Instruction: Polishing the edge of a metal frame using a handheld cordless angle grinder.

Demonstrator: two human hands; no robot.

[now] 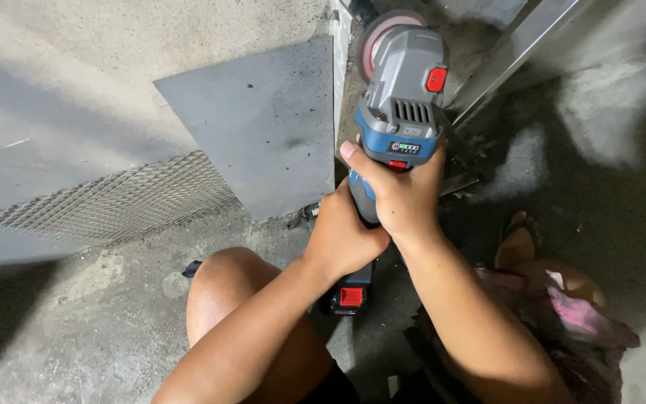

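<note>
— Position of the tool?

— Cordless angle grinder (396,112), grey and blue, held above the concrete floor (76,337). Its disc (377,41) sits at the edge of a grey metal sheet (263,120).

— Hands?

— Right hand (405,194) clenched round the body just behind the vents; left hand (340,236) clenched lower on the handle, above the red-tabbed battery (350,293). Both grips firm.

— Surroundings?

— Expanded metal mesh (114,202) lies left of the sheet. No containers in view. A sandalled foot (517,243) rests to the right.
</note>
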